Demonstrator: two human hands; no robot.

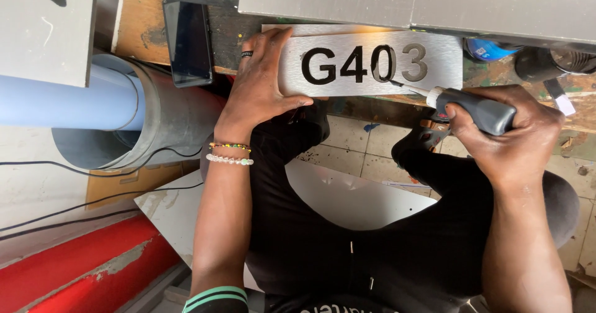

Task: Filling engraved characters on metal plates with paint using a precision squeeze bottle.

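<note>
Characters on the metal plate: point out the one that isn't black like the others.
The last character at the right end of the plate: it is grey; the others are black.

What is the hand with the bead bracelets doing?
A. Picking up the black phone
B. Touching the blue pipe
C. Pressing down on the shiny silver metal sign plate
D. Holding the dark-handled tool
C: the left hand, with bead bracelets on its wrist, lies flat on the end of the brushed silver metal sign plate, while the right hand grips the dark-handled tool.
</note>
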